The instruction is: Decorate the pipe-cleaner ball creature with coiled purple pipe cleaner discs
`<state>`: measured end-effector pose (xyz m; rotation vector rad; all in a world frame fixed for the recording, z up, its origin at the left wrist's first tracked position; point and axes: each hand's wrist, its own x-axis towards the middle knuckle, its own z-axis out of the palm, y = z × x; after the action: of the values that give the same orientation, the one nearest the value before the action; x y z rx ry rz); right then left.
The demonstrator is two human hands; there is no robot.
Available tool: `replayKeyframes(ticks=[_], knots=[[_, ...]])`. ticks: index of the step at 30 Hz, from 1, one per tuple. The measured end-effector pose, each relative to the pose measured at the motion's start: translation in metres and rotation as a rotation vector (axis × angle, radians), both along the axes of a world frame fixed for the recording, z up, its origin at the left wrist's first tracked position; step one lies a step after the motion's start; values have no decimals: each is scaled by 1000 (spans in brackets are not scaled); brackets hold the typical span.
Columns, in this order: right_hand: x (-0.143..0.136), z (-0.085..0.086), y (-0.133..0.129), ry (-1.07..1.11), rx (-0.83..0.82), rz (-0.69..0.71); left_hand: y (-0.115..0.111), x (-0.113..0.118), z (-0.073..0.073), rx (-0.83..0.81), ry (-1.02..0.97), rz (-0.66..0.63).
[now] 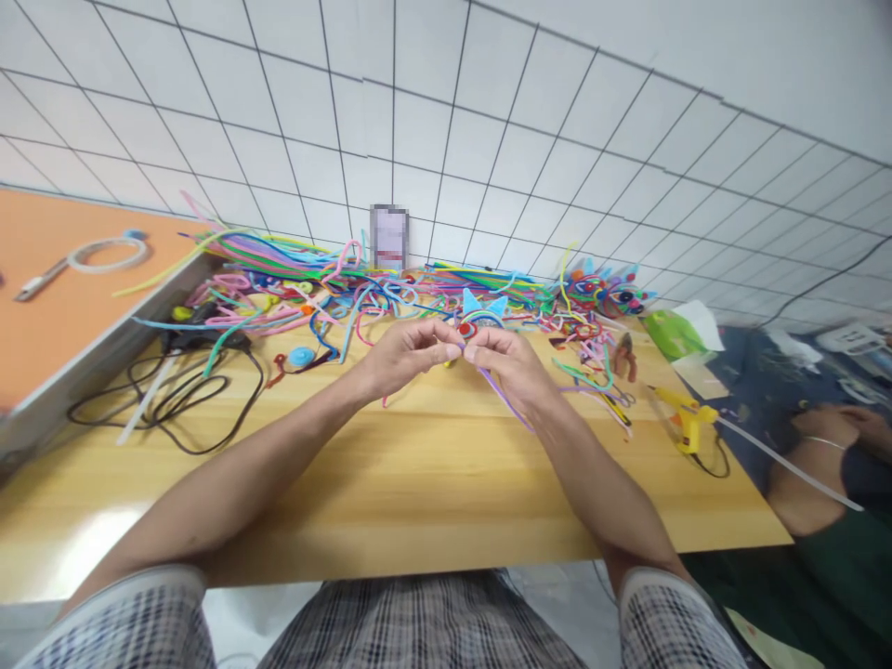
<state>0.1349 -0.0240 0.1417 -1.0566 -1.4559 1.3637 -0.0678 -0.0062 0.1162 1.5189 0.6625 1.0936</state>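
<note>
My left hand (411, 355) and my right hand (507, 360) meet over the middle of the wooden table (418, 483), their fingertips nearly touching. Both hands pinch a purple pipe cleaner (503, 398), whose loose end hangs down below my right hand. Just behind the fingers stands a small craft figure (484, 305) with light blue pointed ears and a red round part. The fingers partly hide it, so I cannot tell whether they touch it.
Colourful pipe cleaners (285, 260) lie heaped along the tiled wall. A black cable (188, 400) coils at left. Pliers (625, 359) and a yellow glue gun (689, 418) lie at right. Finished-looking figures (606, 290) stand behind. A person's arm (812, 474) is at far right.
</note>
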Motion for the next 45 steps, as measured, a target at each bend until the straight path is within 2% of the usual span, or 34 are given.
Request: replayKeyframes(ticks=[4, 9, 12, 16, 19, 21, 23, 29, 33, 39, 45], knots=[[6, 0, 4, -80, 23, 32, 5, -2, 3, 86, 96, 30], [12, -1, 8, -25, 41, 65, 8, 3, 10, -22, 78, 50], [11, -1, 7, 31, 19, 69, 3, 13, 14, -105, -20, 87], [6, -1, 5, 144, -35, 45, -7, 36, 15, -256, -265, 141], [7, -1, 4, 189, -85, 45, -11, 48, 14, -348, -373, 107], [11, -1, 5, 185, -107, 60, -8, 48, 14, -364, -353, 44], [16, 0, 5, 162, -126, 73, -2, 41, 14, -309, -255, -8], [25, 0, 6, 108, -104, 110, 10, 19, 25, -12, 58, -22], [27, -1, 7, 121, -123, 120, 10, 18, 27, 33, 132, -79], [28, 0, 8, 107, -137, 122, 12, 18, 24, 45, 124, -121], [31, 3, 8, 26, -160, 177, 12, 16, 30, 164, 247, -133]])
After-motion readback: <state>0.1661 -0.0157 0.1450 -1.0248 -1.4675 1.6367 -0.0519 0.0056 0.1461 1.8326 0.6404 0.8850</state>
